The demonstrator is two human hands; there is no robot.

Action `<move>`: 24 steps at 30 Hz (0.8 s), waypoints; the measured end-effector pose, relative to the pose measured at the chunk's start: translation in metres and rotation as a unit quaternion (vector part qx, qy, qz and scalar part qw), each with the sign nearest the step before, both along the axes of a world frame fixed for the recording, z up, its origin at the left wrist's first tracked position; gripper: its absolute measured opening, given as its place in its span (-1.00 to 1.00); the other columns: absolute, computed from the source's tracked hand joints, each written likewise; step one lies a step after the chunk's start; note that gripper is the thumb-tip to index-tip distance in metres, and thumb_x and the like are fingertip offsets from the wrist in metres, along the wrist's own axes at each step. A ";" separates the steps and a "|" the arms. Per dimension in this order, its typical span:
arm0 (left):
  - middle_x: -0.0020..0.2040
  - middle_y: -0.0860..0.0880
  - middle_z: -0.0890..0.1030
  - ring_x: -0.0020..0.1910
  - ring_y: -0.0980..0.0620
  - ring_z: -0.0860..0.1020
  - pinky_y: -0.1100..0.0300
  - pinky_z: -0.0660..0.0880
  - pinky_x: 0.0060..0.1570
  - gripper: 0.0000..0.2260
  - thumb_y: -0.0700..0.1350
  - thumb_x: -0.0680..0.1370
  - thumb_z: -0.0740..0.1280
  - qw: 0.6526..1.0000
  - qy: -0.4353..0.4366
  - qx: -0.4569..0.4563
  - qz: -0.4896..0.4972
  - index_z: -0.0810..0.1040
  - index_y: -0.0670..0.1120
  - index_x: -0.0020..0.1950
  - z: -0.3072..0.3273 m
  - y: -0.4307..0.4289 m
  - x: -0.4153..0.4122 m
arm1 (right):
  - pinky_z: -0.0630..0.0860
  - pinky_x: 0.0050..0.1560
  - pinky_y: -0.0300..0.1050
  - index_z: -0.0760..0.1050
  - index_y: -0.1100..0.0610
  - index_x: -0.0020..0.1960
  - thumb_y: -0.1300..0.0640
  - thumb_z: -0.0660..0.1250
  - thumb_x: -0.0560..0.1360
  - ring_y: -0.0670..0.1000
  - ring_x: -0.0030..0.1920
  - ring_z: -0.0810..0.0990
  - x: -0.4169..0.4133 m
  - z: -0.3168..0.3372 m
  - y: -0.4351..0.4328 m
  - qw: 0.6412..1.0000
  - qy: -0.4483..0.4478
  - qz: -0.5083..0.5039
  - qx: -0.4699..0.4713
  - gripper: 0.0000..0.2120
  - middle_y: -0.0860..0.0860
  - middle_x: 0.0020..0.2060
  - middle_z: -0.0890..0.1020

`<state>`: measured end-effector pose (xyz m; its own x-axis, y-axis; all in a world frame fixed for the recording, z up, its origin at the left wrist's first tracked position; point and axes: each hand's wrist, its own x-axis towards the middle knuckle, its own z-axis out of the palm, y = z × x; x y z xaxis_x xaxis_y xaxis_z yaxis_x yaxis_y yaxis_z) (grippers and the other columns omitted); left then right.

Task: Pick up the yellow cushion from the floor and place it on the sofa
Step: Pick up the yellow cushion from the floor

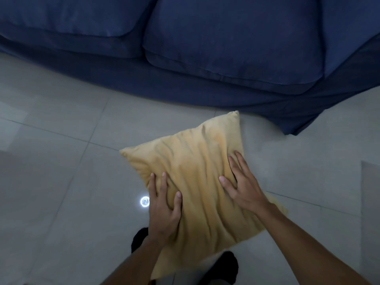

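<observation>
The yellow cushion [195, 177] is a soft, wrinkled square, held above the grey tiled floor in front of me. My left hand [163, 206] grips its left edge, fingers pressed into the fabric. My right hand [239, 182] grips its right side with fingers spread across the top. The dark blue sofa [226, 38] fills the upper part of the view, its two seat cushions bare. The cushion's far corner points toward the sofa's front skirt.
Grey floor tiles [61, 161] spread to the left and right. A bright round light reflection [145, 201] shines on the floor beside my left hand. My feet in black socks [226, 264] show below the cushion.
</observation>
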<state>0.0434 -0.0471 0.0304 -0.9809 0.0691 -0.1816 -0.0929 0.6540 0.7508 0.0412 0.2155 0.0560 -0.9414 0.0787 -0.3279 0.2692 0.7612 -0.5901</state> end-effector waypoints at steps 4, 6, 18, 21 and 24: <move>0.66 -0.05 0.00 0.62 0.06 0.02 0.35 0.01 0.48 -0.38 0.22 0.58 0.16 0.999 0.033 -0.007 -0.021 0.13 0.10 0.61 0.034 -0.010 -0.027 | 0.20 0.46 0.03 0.00 -0.02 0.63 -0.37 0.03 0.52 -0.03 0.59 0.04 -0.014 0.035 -0.009 1.000 0.023 -0.019 0.006 -0.21 -0.11 0.63 -0.09; 0.66 -0.05 -0.01 0.63 0.01 0.03 0.20 0.10 0.49 -0.38 0.22 0.58 0.16 0.999 0.042 -0.003 -0.029 0.14 0.08 0.62 0.045 -0.013 -0.040 | 0.22 0.46 0.05 0.00 0.00 0.63 -0.37 0.04 0.52 -0.02 0.59 0.04 -0.020 0.047 -0.013 0.999 0.036 -0.027 0.006 -0.21 -0.10 0.63 -0.09; 0.65 -0.07 0.01 0.62 -0.06 0.06 0.11 0.10 0.48 -0.37 0.21 0.59 0.17 0.993 0.097 -0.009 -0.073 0.12 0.07 0.62 0.099 -0.029 -0.096 | 0.13 0.41 -0.09 0.05 0.06 0.62 -0.29 0.11 0.55 0.02 0.59 0.05 -0.046 0.098 -0.036 0.990 0.114 -0.084 0.020 -0.24 0.02 0.63 -0.02; 0.65 -0.06 0.00 0.62 -0.01 0.04 0.13 0.07 0.47 -0.37 0.21 0.59 0.16 0.990 0.107 -0.012 -0.088 0.11 0.07 0.62 0.114 -0.032 -0.109 | 0.12 0.41 -0.10 0.06 0.08 0.62 -0.28 0.11 0.55 0.03 0.59 0.05 -0.050 0.111 -0.042 0.986 0.128 -0.100 0.023 -0.24 0.05 0.62 0.00; 0.65 -0.07 0.01 0.60 0.08 0.01 0.13 0.09 0.46 -0.37 0.21 0.59 0.16 0.988 0.121 -0.010 -0.097 0.12 0.06 0.62 0.133 -0.033 -0.125 | 0.11 0.40 -0.12 0.06 0.07 0.62 -0.26 0.12 0.56 0.02 0.59 0.04 -0.058 0.128 -0.046 0.983 0.142 -0.117 0.026 -0.26 0.05 0.62 0.00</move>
